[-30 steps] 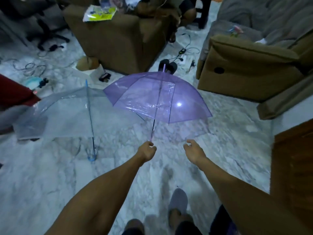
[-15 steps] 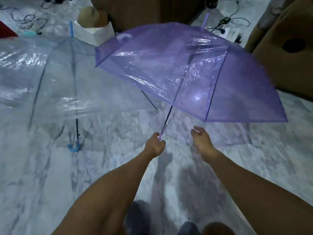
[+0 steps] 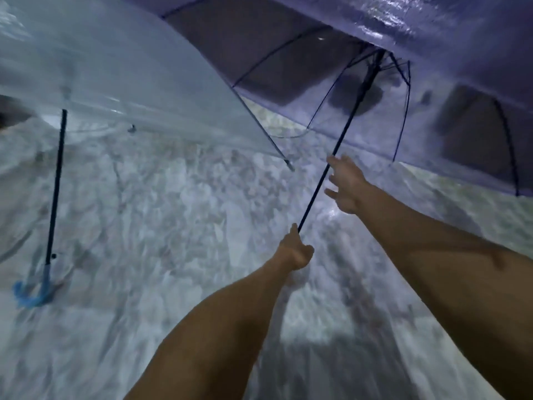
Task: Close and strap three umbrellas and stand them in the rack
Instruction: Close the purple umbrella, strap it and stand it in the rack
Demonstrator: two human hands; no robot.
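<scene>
Purple umbrella (image 3: 432, 24) has swung up overhead since a sec ago, R hand (image 3: 346, 183) now reaching up its thin dark shaft (image 3: 331, 168), fingers spread, holding nothing. L hand (image 3: 295, 252) grips the handle end. Canopy still open: glossy see-thru plastic. Clear umbrella (image 3: 115, 67), blue hook handle, far left on marble floor (image 3: 173, 226), also open. None strapped; no rack in view.

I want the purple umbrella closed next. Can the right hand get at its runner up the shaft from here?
Probably yes. The right hand is open beside the purple umbrella's shaft, nothing blocks the way up, and the left hand grips the lower end.
</scene>
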